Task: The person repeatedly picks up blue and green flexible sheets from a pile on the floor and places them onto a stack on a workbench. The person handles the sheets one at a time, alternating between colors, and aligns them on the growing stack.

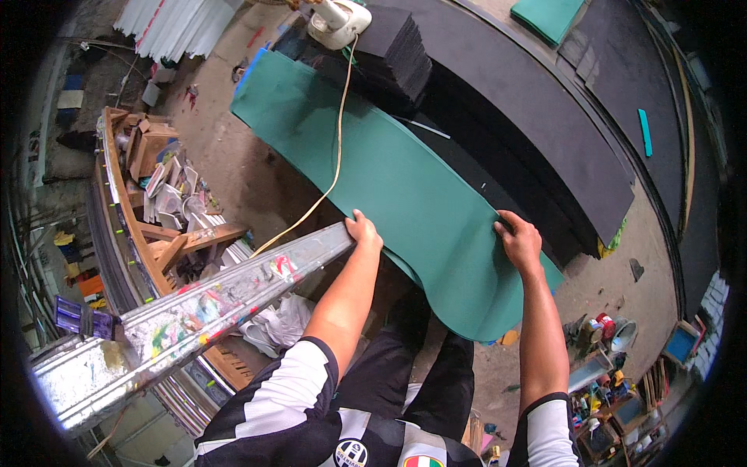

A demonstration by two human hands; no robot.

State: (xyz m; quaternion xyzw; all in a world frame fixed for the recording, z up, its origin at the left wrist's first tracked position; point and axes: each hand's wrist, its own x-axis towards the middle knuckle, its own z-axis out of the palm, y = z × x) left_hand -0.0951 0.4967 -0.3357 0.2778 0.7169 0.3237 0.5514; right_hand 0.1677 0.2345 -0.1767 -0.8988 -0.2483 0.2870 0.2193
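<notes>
A long, flexible green sheet [373, 159] stretches from the upper left toward my legs, its near end bending downward. My right hand [520, 240] is closed on its right edge, thumb and fingers pinching the rim. My left hand [363, 231] is closed at its near left edge, beside the end of a paint-spattered metal beam [210, 307]; its fingertips are partly hidden. Across the sheet runs a pale cord [339, 148] that leads to a white device [338, 22] standing on a stack of black sheets [389, 58].
Large black sheets [537, 117] lie piled beyond the green one. More green sheets [547, 17] and a teal strip [645, 132] are at the upper right. Left is a wooden-framed bin [167, 183] of scraps. Cans and tools [603, 331] clutter the floor at lower right.
</notes>
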